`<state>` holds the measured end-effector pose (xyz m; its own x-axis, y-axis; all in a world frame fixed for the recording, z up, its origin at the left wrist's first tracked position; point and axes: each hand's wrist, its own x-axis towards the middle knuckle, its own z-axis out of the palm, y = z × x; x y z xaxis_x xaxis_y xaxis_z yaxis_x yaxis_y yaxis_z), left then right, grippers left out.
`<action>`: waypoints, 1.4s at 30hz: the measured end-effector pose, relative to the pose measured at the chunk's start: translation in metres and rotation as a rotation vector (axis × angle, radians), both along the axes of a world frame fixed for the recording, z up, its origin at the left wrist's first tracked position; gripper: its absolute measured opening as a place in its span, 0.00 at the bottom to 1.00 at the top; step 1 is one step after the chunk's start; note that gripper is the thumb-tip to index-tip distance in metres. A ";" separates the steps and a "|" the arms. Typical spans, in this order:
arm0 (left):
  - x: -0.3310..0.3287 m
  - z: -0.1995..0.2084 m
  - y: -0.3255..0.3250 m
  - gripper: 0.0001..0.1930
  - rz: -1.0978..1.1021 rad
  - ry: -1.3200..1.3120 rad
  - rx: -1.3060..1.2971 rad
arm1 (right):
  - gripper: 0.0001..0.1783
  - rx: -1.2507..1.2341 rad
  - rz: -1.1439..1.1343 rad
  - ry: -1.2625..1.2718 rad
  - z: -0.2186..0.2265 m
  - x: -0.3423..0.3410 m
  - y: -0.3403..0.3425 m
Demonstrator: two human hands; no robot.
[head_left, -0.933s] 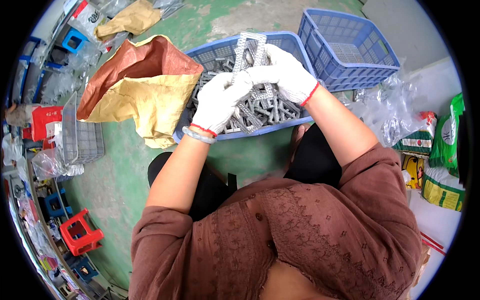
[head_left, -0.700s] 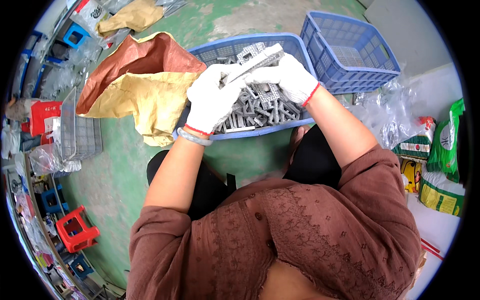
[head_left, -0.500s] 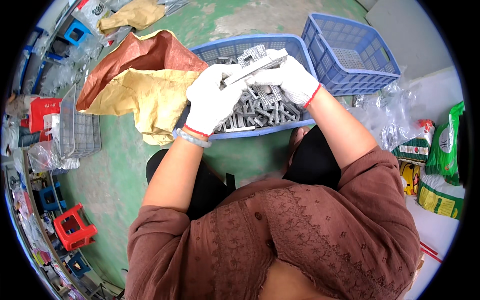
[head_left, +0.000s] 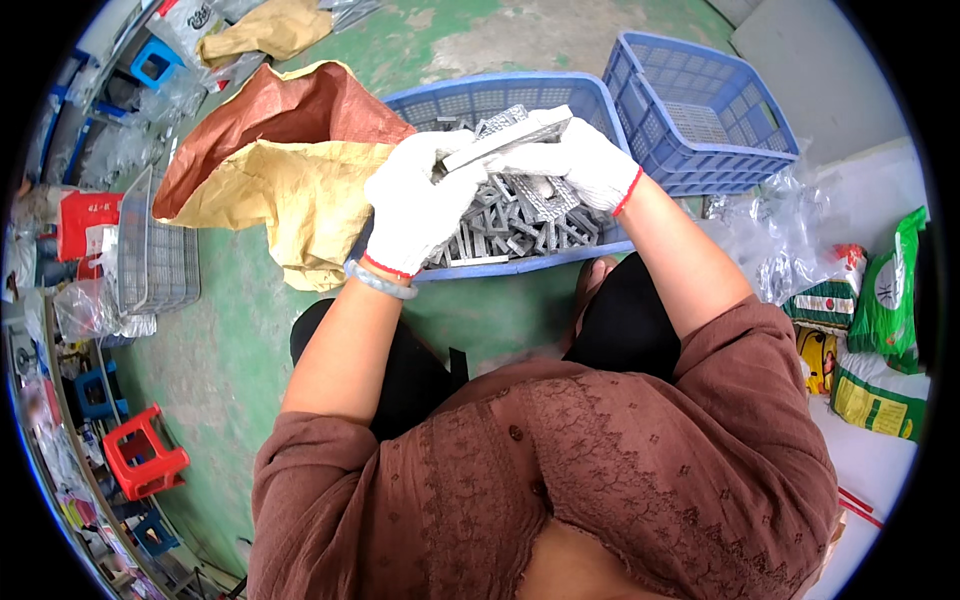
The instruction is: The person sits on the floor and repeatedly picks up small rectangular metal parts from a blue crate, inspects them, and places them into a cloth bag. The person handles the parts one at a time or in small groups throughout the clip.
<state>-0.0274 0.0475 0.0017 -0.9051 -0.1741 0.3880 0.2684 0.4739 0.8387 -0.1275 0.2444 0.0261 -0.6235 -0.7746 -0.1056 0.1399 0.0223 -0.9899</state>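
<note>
Both my hands wear white knitted gloves with red cuffs. Between them they hold a grey rectangular metal part [head_left: 508,138], tilted up toward the right, over a blue plastic crate [head_left: 500,268]. My left hand [head_left: 422,198] is closed on its left end; my right hand [head_left: 578,166] is closed round its right end. Beneath lie many loose grey metal pieces [head_left: 515,228], some of them frame-shaped with openings. Another textured part [head_left: 497,120] shows just behind the held one, and I cannot tell whether it is held too.
An open woven sack [head_left: 325,195], yellow outside and reddish inside, stands against the crate's left side. Another blue crate [head_left: 700,125] is at the far right, by clear plastic bags [head_left: 775,240]. A grey crate [head_left: 160,250] and a red stool [head_left: 145,452] are on the left.
The held metal part has tipped and dropped slightly, so less of the textured part behind it shows. My left hand has shifted a little left.
</note>
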 end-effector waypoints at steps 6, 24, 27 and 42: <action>0.001 -0.001 -0.007 0.15 -0.023 0.033 0.001 | 0.15 0.008 -0.003 0.042 0.001 -0.003 0.004; 0.001 0.006 0.002 0.17 -0.116 -0.005 0.433 | 0.13 0.040 -0.012 0.051 -0.004 -0.010 0.008; 0.003 0.007 0.000 0.18 -0.177 -0.015 0.393 | 0.13 0.052 -0.023 0.046 0.001 -0.007 0.007; 0.002 0.021 -0.005 0.19 -0.021 -0.286 -0.030 | 0.17 0.094 -0.102 0.093 0.007 -0.004 0.003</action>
<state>-0.0256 0.0420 0.0228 -0.9817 -0.1466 0.1211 0.0328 0.4967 0.8673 -0.1310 0.2478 0.0332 -0.7088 -0.6963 -0.1129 0.0544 0.1057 -0.9929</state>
